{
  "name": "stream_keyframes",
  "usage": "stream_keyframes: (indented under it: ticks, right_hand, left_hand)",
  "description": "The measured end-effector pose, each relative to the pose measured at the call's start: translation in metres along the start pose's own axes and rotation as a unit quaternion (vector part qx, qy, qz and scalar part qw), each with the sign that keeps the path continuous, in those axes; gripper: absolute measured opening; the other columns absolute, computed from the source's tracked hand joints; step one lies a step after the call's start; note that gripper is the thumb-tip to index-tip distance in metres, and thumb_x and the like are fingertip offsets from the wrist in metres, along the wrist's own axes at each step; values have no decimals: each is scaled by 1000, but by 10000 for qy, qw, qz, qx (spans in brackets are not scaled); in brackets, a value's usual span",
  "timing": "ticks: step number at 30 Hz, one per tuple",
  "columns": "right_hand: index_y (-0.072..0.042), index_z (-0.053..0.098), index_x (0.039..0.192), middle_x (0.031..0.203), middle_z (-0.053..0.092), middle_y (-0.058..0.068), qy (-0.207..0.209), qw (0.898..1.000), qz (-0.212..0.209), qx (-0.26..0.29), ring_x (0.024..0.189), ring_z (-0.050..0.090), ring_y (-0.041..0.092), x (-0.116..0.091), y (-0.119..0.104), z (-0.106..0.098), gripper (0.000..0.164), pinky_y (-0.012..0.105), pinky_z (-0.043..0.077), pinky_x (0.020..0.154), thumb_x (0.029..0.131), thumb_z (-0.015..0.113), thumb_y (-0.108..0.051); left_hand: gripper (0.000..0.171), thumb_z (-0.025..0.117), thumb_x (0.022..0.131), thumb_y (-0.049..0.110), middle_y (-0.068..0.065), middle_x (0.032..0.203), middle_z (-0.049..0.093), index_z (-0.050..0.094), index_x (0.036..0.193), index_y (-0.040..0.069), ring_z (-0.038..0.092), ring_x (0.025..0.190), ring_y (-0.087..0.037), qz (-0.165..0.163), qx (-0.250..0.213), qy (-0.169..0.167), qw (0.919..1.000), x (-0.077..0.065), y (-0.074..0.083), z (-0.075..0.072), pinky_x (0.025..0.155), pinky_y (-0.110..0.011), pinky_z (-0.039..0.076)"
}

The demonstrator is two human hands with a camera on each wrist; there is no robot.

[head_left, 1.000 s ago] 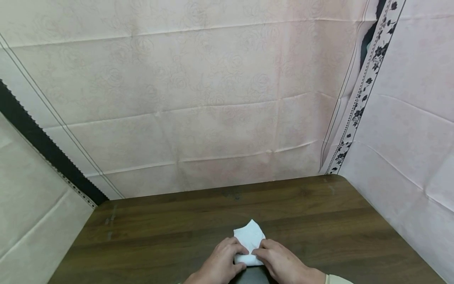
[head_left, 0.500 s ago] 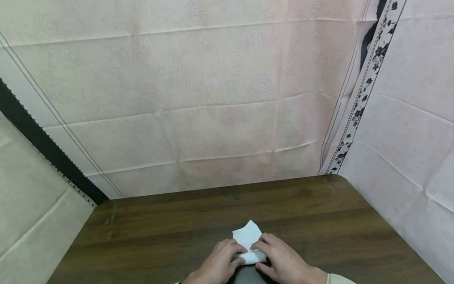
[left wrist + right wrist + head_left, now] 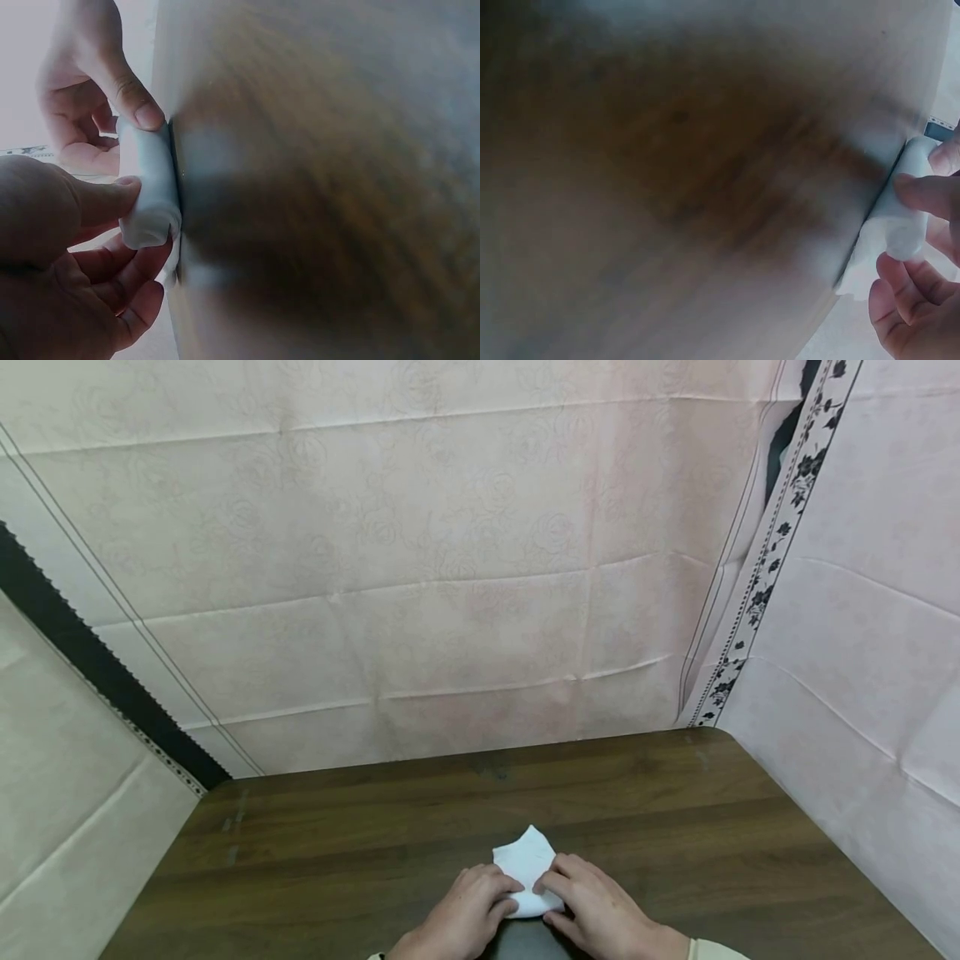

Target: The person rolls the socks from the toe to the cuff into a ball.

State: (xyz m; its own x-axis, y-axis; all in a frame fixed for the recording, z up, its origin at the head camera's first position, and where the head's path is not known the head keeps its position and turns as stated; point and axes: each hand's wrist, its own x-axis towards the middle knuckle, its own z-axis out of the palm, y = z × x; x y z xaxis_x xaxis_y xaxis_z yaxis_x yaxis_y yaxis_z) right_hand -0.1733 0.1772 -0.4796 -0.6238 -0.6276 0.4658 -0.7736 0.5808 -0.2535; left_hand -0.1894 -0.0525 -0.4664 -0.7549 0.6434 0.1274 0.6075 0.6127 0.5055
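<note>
Left hand (image 3: 461, 914) and right hand (image 3: 600, 910) grip one part-rolled white cloth (image 3: 525, 857)

Head view: the single cloth is on the wooden table (image 3: 360, 835), low in the picture, a little right of centre. Its flat part runs to a raised corner beyond the fingers; the rolled part lies on the person's side. A hand closes in on each side, and the fingers cover its edges. Just below it, between the hands, is one dark grey patch (image 3: 528, 937); whether it is an object or a shadow cannot be told. One pale sleeve (image 3: 712, 950) shows at the right wrist. Three pale hangings enclose the table: a back hanging (image 3: 450, 527) with faint rose outlines and creases, a left hanging (image 3: 60, 777) and a right hanging (image 3: 870, 568). One black strip (image 3: 112, 668) slants between the left and back ones; one flowered border (image 3: 768, 560) edges the right one.

Left wrist view: both hands pinch the roll, one near each end, thumbs on top and fingers curled behind. The layered end shows beside the left fingers.

Right wrist view: the right thumb presses the roll, its fingers curled beneath; a loose flap extends beside it. The left hand is mostly out of frame here.
</note>
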Motion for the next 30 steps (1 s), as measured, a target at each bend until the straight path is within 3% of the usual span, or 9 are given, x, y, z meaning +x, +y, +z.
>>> stream_keyframes:
  ticks: [5,14,20,30]
  right_hand:
    - [-18,68,103,100,56,-9,-25,9999,-76,129,87,51,3,0,1,0,25,21,48,71,83,83,-13]
    - [-17,72,107,100,59,-9,-265,9988,2,415,87,54,1,-1,4,-3,21,21,49,70,87,79,-12]
    - [-17,73,108,99,60,-9,-312,9987,-23,408,85,53,0,0,5,-4,20,19,47,69,89,77,-10]
    - [-15,75,113,96,58,-12,-666,9944,341,748,80,49,-4,1,4,-7,17,17,46,65,97,68,-14]
  left_hand:
    - [15,76,90,17,13,92,64,77,105,14,55,85,1,34,0,157,9999,-2,0,0,76,-25,47]
    - [24,82,85,21,15,105,58,72,108,21,55,100,-5,-489,-649,80,9967,-3,1,-2,84,-28,50]
    - [27,85,83,16,15,104,57,71,106,21,55,100,-6,-403,-560,113,9976,-4,1,-3,85,-30,50]
    - [27,86,81,15,14,105,59,73,104,18,56,101,-6,-236,-265,194,9992,-5,1,-1,87,-28,50]
